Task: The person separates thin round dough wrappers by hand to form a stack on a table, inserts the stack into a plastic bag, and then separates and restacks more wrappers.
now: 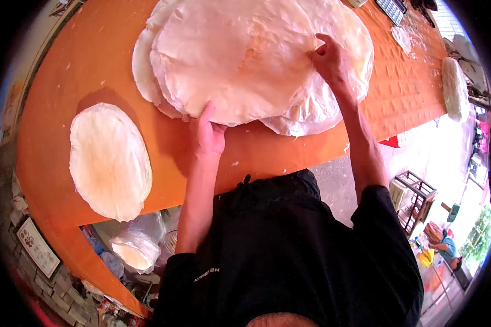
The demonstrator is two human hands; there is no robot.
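Observation:
A large, pale, thin round sheet [223, 60] lies on top of other similar sheets on the orange table [174, 147]. My left hand [208, 133] grips its near edge, with the thumb on top and the fingers hidden beneath. At the sheet's right side, my right hand [329, 57] is bent, its thumb and index finger closed near the edge; whether they pinch the sheet is hard to tell. Further sheets [354, 54] stick out under it on the right, with a wrinkled, shiny surface. A smaller oval sheet [110, 161] lies apart at the left.
A calculator [391, 10] is at the table's far right, near a white scrap [402, 40]. A rolled pale bundle [454, 89] rests at the right end. Below the table is a plastic bag [139, 245]. A metal rack [414, 199] and another person [447, 248] are at the lower right.

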